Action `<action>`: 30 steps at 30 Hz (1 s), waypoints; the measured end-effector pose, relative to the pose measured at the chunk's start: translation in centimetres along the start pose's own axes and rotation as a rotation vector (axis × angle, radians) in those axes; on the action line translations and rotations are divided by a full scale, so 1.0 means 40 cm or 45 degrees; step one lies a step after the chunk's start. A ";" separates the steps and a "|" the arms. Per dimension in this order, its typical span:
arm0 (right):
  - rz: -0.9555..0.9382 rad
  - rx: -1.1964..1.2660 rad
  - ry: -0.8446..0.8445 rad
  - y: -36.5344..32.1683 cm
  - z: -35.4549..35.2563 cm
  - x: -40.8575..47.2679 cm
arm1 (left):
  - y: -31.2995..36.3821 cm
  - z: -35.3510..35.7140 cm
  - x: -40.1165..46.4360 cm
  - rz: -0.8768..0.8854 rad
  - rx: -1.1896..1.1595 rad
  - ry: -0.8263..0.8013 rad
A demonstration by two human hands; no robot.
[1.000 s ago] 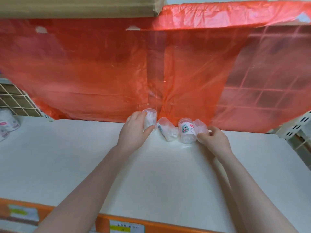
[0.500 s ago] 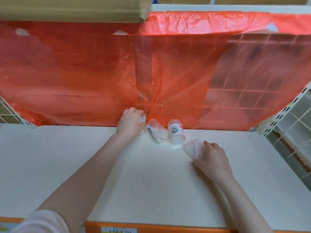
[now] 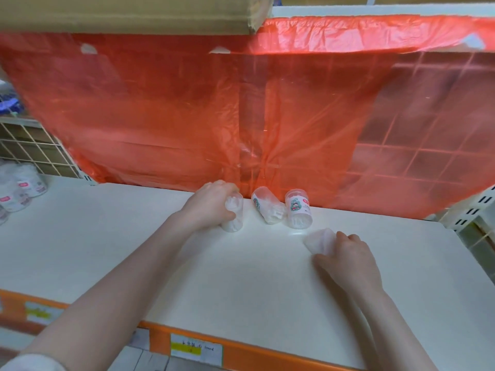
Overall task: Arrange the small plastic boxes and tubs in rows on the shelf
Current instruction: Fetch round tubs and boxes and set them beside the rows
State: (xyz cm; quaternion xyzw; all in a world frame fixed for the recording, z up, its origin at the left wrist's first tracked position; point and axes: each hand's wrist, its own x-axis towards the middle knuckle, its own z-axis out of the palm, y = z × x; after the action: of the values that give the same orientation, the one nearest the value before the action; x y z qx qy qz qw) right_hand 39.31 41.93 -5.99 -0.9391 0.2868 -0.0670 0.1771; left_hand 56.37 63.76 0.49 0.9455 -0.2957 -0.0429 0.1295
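Observation:
Several small clear plastic tubs lie on the white shelf [image 3: 241,277] near its back. My left hand [image 3: 211,203] grips the leftmost tub [image 3: 233,215], which lies on its side. To its right a second tub [image 3: 267,207] lies tilted, untouched. A third tub [image 3: 298,211] with a cartoon label lies beside it, also free. My right hand [image 3: 345,253] holds a fourth, blurred tub [image 3: 320,241], closer to the front than the others and right of them.
A red plastic sheet [image 3: 214,116] hangs behind the shelf over a wire grid. A cardboard box [image 3: 128,12] sits overhead at top left. More labelled tubs [image 3: 21,188] stand at the far left. The shelf's orange front edge [image 3: 241,349] carries price labels.
My right hand has pulled its tub away from the row, forward and to the right. My left hand has tipped its tub over from near upright and drawn it a little forward.

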 end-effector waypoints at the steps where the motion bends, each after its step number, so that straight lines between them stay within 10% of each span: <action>1: -0.020 0.004 0.013 0.001 0.000 0.001 | 0.000 -0.001 -0.004 -0.014 0.001 0.005; 14: -0.385 0.085 0.012 -0.113 0.036 -0.076 | -0.097 -0.071 -0.183 -0.166 -0.102 0.110; 30: -0.738 0.220 -0.017 -0.729 0.196 -0.376 | -0.632 -0.312 -0.686 -0.431 0.106 0.257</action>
State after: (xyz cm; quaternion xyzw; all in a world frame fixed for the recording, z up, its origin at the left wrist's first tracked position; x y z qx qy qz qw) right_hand 43.66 75.22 -2.81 -0.9637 -0.0011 -0.1328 0.2318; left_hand 49.66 102.15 5.79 0.9857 -0.1194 0.0433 0.1104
